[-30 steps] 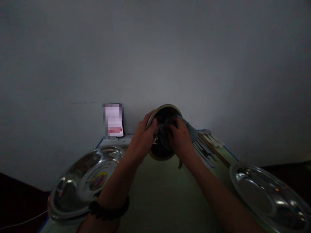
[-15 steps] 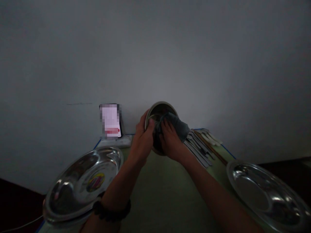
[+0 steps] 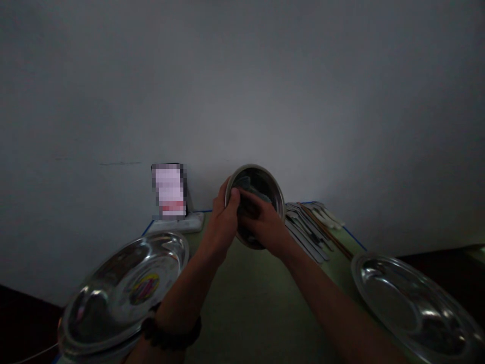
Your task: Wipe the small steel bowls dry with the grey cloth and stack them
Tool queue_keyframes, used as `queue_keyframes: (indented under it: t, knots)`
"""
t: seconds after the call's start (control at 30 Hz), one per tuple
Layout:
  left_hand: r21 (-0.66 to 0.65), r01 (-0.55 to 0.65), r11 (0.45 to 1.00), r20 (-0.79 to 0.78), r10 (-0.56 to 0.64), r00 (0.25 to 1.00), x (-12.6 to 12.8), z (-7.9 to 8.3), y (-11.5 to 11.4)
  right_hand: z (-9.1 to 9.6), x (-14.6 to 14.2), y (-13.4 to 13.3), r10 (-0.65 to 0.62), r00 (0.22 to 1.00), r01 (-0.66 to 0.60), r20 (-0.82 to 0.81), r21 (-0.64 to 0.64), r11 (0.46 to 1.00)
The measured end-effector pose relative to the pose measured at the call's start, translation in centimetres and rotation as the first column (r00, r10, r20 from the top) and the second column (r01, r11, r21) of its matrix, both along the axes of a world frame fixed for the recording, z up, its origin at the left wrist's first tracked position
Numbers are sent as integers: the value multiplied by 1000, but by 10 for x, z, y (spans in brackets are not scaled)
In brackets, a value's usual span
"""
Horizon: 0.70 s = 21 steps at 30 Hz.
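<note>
A round metal bowl (image 3: 279,194) is held up above the table, tilted so that its inside faces me. My left hand (image 3: 223,222) grips its left rim, thumb over the edge and fingers behind the wall. Inside the bowl my right hand (image 3: 265,222) presses a dark grey-blue cloth (image 3: 254,189) against the inner surface; its fingertips are partly hidden in the shadow. A dark beaded bracelet (image 3: 172,331) circles my left wrist.
Large shiny metal basins stand at the left (image 3: 94,283) and the right (image 3: 401,298). Behind my right hand lie several pieces of cutlery (image 3: 308,232) and brown chopsticks (image 3: 333,237). A phone (image 3: 170,189) leans on the wall at the back left of the green table (image 3: 242,313).
My right hand and the cloth have moved deeper into the bowl; the cloth no longer hangs over the right rim. The bowl now faces me more fully.
</note>
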<state>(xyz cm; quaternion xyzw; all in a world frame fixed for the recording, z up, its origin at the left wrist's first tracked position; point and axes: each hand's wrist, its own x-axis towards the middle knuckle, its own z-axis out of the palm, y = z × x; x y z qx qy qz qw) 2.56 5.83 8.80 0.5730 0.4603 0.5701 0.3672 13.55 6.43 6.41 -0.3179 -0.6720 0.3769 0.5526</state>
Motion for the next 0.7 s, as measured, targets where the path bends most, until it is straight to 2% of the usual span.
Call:
queue_keyframes:
  t: [0.07, 0.13, 0.23, 0.37, 0.43, 0.5, 0.57, 0.63, 0.7]
  knots:
    - [11, -5, 1000, 23, 5, 1000, -1, 3, -1, -2, -6, -2, -16, 999, 16, -29, 0, 1000]
    - [34, -3, 999, 48, 1, 999, -3, 7, -2, -4, -8, -2, -57, 998, 57, 12, -30, 998]
    - [75, -62, 995, 31, 59, 998, -5, 9, -2, -7, -6, -1, -68, 971, 75, 231, -22, 997]
    - [107, -61, 992, -12, 62, 998, -6, 3, 1, -11, 4, 1, -54, 840, 21, 540, 68, 997]
    - [127, -38, 991, -48, 44, 998, -5, 0, 2, -14, 7, 2, -150, 746, 124, 649, 86, 989]
    - [144, 3, 990, -87, 10, 996, -3, -1, 2, -16, 10, 4, -299, 636, 309, 712, 120, 943]
    - [155, 66, 986, -105, -50, 993, -2, -1, 1, -19, 12, 5, -431, 555, 456, 711, 173, 873]
    - [154, 111, 982, -96, -97, 991, -2, 0, 0, -20, 12, 7, -522, 544, 508, 657, 237, 828]
    - [136, 133, 982, -66, -125, 990, -4, 2, 0, -21, 12, 8, -582, 588, 508, 562, 302, 806]
